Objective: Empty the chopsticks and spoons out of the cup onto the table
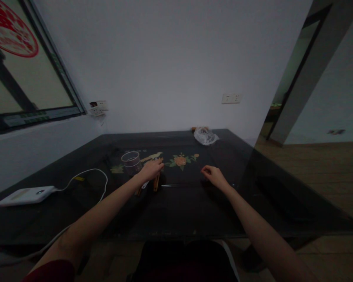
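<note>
My left hand (152, 169) reaches down over the dark table, its fingers bent and closed around something at the tips that I cannot make out. Below the palm lie narrow orange-brown stick-like pieces (156, 184) and a small white piece (145, 185), partly covered by the hand. Just left of it stands a clear plastic cup (131, 161), upright, its contents too dim to tell. My right hand (214, 175) hovers low over the table on the right, apart from these things. Its fingers are curled together, and nothing shows in them.
A crumpled clear plastic bag (206, 137) lies at the table's back edge. On the left, a white power bank-like device (28, 196) trails a white cable (106, 180) under my left forearm. A dark flat object (282, 197) lies on the right. Flowers (180, 161) decorate the tabletop.
</note>
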